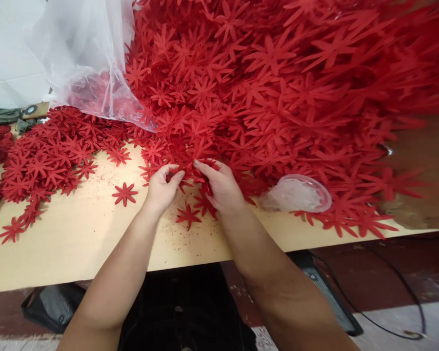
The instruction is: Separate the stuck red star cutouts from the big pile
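In the head view, my left hand (163,186) and my right hand (221,184) are close together over the near edge of a big heap of red flower-shaped cutouts (219,97). Between my fingertips is a red flower cutout (189,171), pinched from both sides; its outline blends into the red heap behind. My right fingers also bend over red petals, partly hidden by the hand. Just below my hands, a loose red flower (188,216) lies on the tabletop. Another single flower (125,194) lies left of my left hand.
A clear plastic bag (91,63) stands at the back left beside a smaller pile of red flowers (47,161). Right of my hands lies a clear plastic tub (300,193) on its side. Red crumbs dot the pale tabletop (95,243). Brown cardboard (424,180) is at the right.
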`<state>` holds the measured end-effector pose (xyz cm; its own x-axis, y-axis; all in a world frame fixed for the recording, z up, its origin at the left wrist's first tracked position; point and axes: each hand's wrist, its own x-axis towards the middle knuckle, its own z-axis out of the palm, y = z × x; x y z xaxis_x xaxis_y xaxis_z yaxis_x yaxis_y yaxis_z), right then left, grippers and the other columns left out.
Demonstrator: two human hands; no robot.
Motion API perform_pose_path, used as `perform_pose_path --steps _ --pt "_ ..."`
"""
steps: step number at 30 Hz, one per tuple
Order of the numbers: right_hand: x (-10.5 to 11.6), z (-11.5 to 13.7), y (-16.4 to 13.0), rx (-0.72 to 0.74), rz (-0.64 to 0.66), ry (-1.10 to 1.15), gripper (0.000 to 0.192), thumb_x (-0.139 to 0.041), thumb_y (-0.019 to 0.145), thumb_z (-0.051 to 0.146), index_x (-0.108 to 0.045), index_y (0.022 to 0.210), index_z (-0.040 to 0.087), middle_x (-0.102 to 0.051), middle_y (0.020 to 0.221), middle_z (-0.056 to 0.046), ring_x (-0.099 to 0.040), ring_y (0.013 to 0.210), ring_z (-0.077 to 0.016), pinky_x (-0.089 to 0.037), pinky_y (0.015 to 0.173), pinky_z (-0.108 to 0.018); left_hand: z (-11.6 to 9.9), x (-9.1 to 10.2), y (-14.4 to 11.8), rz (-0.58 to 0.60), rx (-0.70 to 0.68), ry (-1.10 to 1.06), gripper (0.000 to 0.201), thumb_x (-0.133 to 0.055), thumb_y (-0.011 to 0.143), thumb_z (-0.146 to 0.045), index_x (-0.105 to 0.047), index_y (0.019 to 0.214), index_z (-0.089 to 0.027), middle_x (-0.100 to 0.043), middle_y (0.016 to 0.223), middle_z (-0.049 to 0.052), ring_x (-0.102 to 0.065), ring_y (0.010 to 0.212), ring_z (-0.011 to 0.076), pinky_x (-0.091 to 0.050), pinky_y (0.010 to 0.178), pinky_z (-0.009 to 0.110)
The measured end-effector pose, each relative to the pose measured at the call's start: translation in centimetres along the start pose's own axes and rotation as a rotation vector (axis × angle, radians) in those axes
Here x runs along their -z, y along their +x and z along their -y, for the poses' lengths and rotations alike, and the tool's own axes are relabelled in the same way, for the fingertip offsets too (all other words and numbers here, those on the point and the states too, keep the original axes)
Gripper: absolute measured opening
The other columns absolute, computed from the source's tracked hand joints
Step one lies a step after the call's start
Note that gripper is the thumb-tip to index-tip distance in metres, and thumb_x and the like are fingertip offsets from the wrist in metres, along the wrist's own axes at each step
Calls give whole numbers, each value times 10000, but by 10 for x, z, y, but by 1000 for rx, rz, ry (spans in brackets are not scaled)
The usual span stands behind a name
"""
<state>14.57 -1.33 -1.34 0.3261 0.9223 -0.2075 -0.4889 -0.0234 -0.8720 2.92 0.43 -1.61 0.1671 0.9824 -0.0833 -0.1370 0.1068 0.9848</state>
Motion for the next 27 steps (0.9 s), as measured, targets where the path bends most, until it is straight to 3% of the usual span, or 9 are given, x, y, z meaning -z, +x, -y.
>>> perform_pose_path --steps 5,8,12,18,21,25,27 --pt "3 -2 5 105 -77 -7 289 -810 569 374 -610 677 196 -640 618 46 -590 548 -97 -515 529 -233 2 1 2 45 10 -1 141 -612 719 -51 -652 804 -155 -694 802 4 -614 743 108 -479 791 256" --pt "4 -5 6 160 -97 10 327 -776 617 476 -597 682 209 -650 640 41 -624 617 -115 -534 599 -252 2 2 3 -32 21 82 81 -650 704 -76 -640 724 -154 -648 673 -22 -558 619 92 -457 677 230" --pt "4 -5 6 32 -20 -4 381 -747 632 563 -619 747 222 -696 719 11 -673 731 -158 -552 620 -278 2 3 3 -66 26 193 104 -661 732 -127 -594 661 -163 -554 557 -57 -468 523 77 -379 560 211" --pt "9 -3 6 -86 89 105 313 -843 574 332 -616 761 227 -691 737 56 -642 658 -96 -532 565 -212 4 6 5 -122 -36 253 201 -589 831 -255 -515 662 -173 -507 578 -49 -457 561 84 -397 609 222" --pt "11 -5 9 -74 112 132 349 -859 514 217 -585 730 226 -676 747 69 -620 652 -79 -512 568 -193 8 8 8 -139 -107 277 55 -595 807 -204 -564 785 -165 -594 752 3 -545 693 112 -464 732 262" --pt "10 -8 12 45 21 100 374 -859 510 292 -533 678 222 -619 686 75 -578 632 -78 -493 601 -208 10 12 7 -272 -361 430 340 -613 735 -116 -597 1071 -163 -577 1166 106 -548 1111 207 -403 1025 375" --pt "9 -9 12 125 -15 7 352 -836 542 355 -530 653 218 -594 654 70 -541 605 -77 -478 620 -219 6 13 3 -285 -484 485 353 -603 757 -147 -611 1109 -176 -549 1248 115 -490 1221 230 -330 1100 401"
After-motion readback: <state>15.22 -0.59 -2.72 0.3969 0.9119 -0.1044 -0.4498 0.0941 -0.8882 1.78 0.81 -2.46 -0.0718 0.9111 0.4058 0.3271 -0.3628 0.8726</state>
